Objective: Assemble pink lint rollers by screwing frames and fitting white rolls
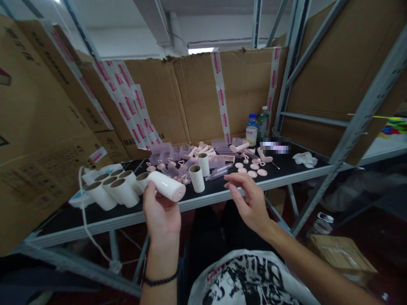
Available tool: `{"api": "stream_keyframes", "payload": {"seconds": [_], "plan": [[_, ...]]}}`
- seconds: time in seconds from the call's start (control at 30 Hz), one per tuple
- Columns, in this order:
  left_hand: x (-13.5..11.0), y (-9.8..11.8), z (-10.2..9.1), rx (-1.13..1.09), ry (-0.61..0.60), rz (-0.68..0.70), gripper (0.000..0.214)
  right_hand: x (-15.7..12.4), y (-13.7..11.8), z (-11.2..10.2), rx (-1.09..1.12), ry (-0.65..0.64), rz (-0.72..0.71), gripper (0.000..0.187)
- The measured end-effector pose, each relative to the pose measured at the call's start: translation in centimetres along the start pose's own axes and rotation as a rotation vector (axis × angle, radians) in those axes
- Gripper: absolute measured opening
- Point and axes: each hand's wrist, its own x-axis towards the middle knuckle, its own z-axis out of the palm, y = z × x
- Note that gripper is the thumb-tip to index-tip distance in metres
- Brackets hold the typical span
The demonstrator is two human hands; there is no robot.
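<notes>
My left hand [162, 214] is wrapped round a glossy white tube [163, 184], which lies tilted with its pale pink capped end toward the right. Over the front edge of the bench hovers my right hand [249, 203], fingers apart and nothing in them. Two white cardboard tubes stand upright between my hands, a nearer one [197, 180] and a farther one [204, 164]. Pale pink discs [252, 173] lie just beyond my right fingertips. Left of my left hand, several white cardboard tubes [111, 188] are grouped together, their brown open ends up.
Lilac plastic trays [161, 152] and pink parts [205, 149] crowd the back of the black bench top [219, 186]. Two bottles [252, 131] stand at the back right, with a crumpled tissue [305, 159] farther right. A white cord [83, 212] hangs at left. Cardboard walls [193, 97] enclose the bench.
</notes>
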Motion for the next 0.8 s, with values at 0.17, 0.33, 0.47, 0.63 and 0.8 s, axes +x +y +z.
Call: {"api": "stream_keyframes", "payload": {"seconds": [0.17, 0.33, 0.47, 0.63, 0.8], "plan": [[-3.9, -0.4, 1.7, -0.091, -0.062, -0.089, 0.020, 0.2, -3.2, 2.2, 0.281, -0.223, 0.247, 0.042], [-6.4, -1.2, 2.6, -0.078, -0.140, 0.049, 0.031, -0.1, -3.6, 3.2, 0.534, -0.201, 0.398, 0.045], [-6.8, -1.7, 2.8, -0.071, -0.155, 0.069, 0.035, -0.1, -3.5, 2.8, 0.599, -0.160, 0.452, 0.043], [-6.7, -2.2, 2.8, -0.018, -0.156, 0.117, 0.037, 0.1, -3.3, 2.1, 0.655, -0.121, 0.515, 0.039], [-7.0, -2.0, 2.9, 0.031, -0.235, 0.176, 0.039, 0.1, -3.1, 1.9, 0.651, -0.115, 0.575, 0.041]]}}
